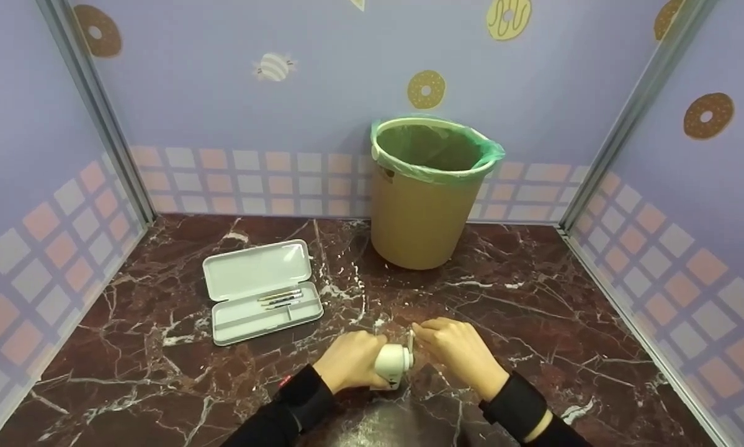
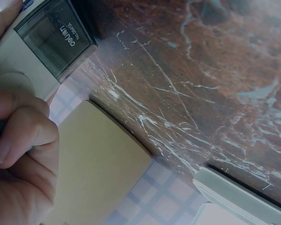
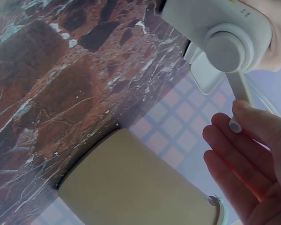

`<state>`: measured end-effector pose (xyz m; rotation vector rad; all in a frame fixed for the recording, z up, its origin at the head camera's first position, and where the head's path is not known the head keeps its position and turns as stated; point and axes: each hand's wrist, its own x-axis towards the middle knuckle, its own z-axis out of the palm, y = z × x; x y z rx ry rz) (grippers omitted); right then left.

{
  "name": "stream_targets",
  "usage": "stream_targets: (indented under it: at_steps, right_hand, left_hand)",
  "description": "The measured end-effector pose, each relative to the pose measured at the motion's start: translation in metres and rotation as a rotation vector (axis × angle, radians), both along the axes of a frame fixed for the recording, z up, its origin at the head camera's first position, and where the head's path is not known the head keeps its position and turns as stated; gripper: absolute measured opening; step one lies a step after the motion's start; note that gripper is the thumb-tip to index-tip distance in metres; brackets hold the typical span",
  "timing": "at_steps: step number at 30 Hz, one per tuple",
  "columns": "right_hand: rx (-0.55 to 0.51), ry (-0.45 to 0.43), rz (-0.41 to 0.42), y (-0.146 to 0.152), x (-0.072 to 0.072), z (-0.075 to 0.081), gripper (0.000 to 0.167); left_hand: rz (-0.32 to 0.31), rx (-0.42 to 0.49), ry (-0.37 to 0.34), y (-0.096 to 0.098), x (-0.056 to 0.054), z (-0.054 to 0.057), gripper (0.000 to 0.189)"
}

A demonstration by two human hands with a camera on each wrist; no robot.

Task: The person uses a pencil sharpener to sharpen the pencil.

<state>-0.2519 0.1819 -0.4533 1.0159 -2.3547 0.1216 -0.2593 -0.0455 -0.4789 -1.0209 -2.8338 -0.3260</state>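
- The white sharpener (image 1: 389, 366) is between the two hands — near the middle of the desk (image 1: 533, 335) from side to side, well away from its back edge.
- The left hand (image 1: 350, 359) holds the sharpener's body, fingers curled round it; a dark see-through window (image 2: 58, 40) with lettering shows in the left wrist view.
- The right hand (image 1: 457, 351) pinches the end of the crank (image 3: 239, 88), with the other fingers loosely bent beside it.
- The pencil case (image 1: 257, 270) lies open, nearer the desk's left edge than its right; a few pencils (image 1: 280, 299) rest in its lower half.
- The tan bin (image 1: 418, 217) stands close to the back edge, right of its middle — a green liner (image 1: 488, 151) folded over the rim.
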Motion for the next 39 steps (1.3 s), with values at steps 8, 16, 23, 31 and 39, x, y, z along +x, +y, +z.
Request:
stream_targets:
  at_steps: [8,16,23,31,39]
  right_hand:
    - [0.015,-0.016,-0.002,-0.001,-0.006,-0.001,0.026]
    - [0.040,-0.019,0.002,-0.003,-0.017,-0.012,0.012]
    - [0.062,-0.138,0.030,-0.004,-0.020,-0.035,0.020]
    - [0.053,-0.176,0.032,-0.006,-0.021,-0.039,0.014]
    - [0.096,-0.168,0.038,-0.006,-0.014,-0.047,0.012]
  left_hand:
    - [0.000,0.011,-0.012,0.000,0.000,0.000,0.048]
    - [-0.003,0.014,-0.002,0.002,0.000,0.000,0.048]
    - [0.001,0.013,0.006,0.003,0.004,-0.002,0.049]
    - [0.023,0.025,0.008,0.001,0.004,0.000,0.050]
    - [0.036,0.047,0.032,0.000,0.005,-0.002,0.053]
